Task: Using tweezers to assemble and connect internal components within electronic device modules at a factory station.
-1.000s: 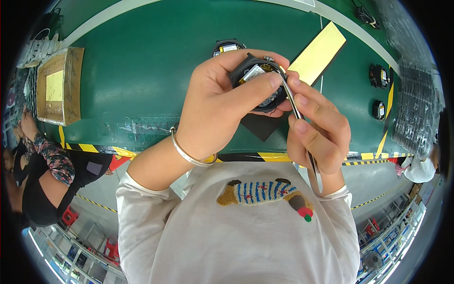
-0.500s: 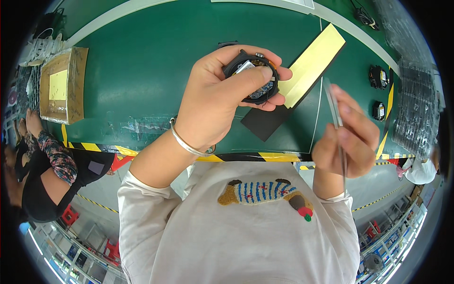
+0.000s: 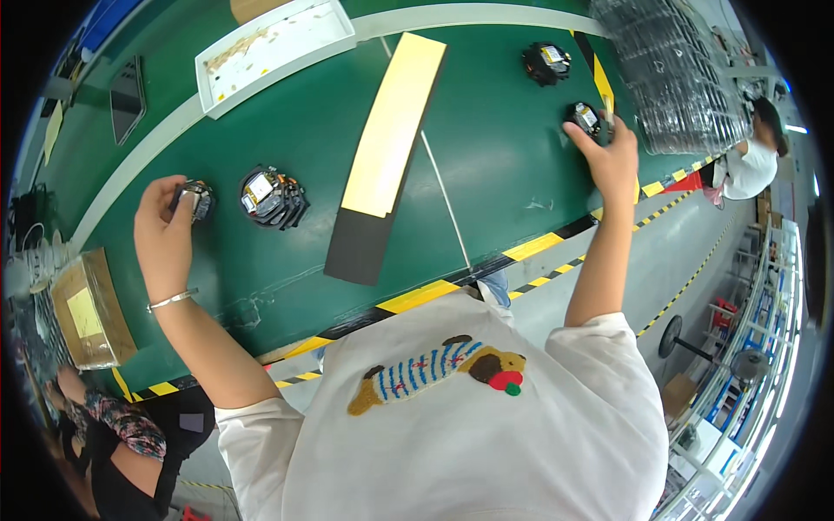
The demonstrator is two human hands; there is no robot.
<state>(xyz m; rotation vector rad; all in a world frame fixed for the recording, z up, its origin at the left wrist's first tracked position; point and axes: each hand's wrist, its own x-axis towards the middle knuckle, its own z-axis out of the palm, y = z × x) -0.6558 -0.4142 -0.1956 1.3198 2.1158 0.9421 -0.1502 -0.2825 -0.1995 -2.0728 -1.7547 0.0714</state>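
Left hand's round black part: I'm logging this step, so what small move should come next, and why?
Probably lower the round black part onto the green table beside the similar unit. The left hand holds it just above that spot, while the right hand already reaches another unit.

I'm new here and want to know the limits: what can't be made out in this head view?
- Left hand: fingers cover most of the small black part; its shape is unclear.
- Right hand: hides part of another black part; grip uncertain.
- White tray: contents too small.
- Clear trays: bent at the rim.
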